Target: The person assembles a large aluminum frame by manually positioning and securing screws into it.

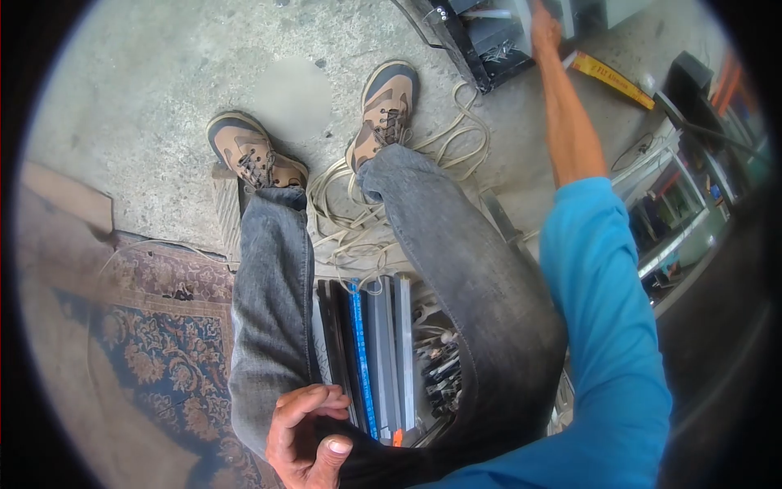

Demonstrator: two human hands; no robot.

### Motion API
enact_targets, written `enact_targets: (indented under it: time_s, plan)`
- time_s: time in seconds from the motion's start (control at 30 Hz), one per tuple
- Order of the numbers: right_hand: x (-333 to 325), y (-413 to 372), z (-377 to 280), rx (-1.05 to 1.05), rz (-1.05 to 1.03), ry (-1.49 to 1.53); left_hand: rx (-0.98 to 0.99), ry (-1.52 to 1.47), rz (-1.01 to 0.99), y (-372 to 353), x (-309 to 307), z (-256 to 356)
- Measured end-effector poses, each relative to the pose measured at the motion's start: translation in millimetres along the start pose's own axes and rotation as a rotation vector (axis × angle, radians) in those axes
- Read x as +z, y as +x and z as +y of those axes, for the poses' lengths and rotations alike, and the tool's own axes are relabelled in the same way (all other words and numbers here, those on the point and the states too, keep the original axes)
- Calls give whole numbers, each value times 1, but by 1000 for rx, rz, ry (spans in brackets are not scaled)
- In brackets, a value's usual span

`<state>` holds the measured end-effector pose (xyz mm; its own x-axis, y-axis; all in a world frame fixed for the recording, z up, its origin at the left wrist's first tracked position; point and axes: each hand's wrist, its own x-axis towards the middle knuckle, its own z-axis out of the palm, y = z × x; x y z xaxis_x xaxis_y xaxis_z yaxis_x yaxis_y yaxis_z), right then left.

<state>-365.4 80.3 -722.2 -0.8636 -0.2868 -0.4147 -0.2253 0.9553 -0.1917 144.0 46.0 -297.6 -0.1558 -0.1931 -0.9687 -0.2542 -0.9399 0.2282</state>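
The right grip [546,33] is at the black box [463,45], loose metal bits [501,54] just left of it; closed or not, I cannot tell. Best reach lightly. The left grip [308,440]: empty, thumb apart.

A patterned rug [183,359] (partly blue) lies near tangled pale cord [352,220].

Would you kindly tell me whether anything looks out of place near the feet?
Yes: the pale cord lies in overlapping loops on the floor on both sides of the right shoe, rather than neatly coiled.
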Motion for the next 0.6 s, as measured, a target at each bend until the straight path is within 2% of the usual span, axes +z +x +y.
enact_targets:
  time_s: [0.03,0.07,0.13,0.27,0.4,0.47,0.5,0.53,0.6]
  plan:
    - [-6,-11,-14,57,-1,14,4,12,-4,1,0,0]
    - [-20,-29,-22,-72,-144,154,2,16,1,1,0,0]
    - [-14,-10,-8,-101,-204,208,20,1,2,1,0,-1]
    - [-10,1,2,-67,-225,188,16,28,-1,0,-1,-3]
    - [-13,-11,-16,39,-159,202,22,21,-5,1,0,-3]
    - [-4,11,-2,137,-345,595,27,17,6,1,1,-3]
    - [-4,12,-3,111,-390,614,25,10,8,0,1,-3]
    - [-4,12,-4,112,-397,617,23,2,12,0,1,-2]
    - [-6,8,-7,72,-253,469,28,-2,7,1,2,-2]
